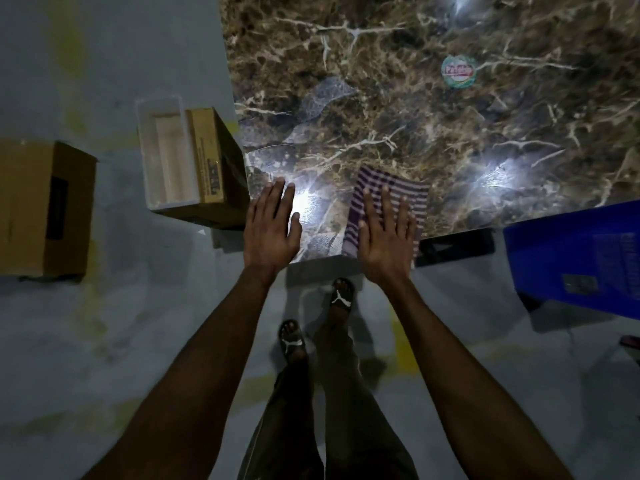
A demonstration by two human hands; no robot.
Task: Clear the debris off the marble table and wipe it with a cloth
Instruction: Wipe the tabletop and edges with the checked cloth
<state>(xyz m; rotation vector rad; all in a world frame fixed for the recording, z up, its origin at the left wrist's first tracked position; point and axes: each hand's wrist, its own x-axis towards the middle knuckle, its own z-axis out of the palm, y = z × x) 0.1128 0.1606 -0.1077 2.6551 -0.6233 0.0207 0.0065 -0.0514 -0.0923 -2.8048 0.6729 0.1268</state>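
The brown marble table (450,140) fills the upper right of the head view. A purple and white striped cloth (398,188) lies folded at its near edge. My right hand (384,233) lies flat on the cloth with fingers spread and straight. My left hand (272,226) rests flat on the bare marble at the table's near left corner, fingers straight. A round green and white sticker or lid with red lettering (458,71) lies farther back on the table. Thin clear plastic film (323,98) sits on the marble near the left edge.
On the floor left of the table stand a cardboard box holding a white foam tray (169,157) and another cardboard box (45,209). A blue plastic object (575,258) is at the right. My sandalled feet (311,317) stand on the grey floor below the table edge.
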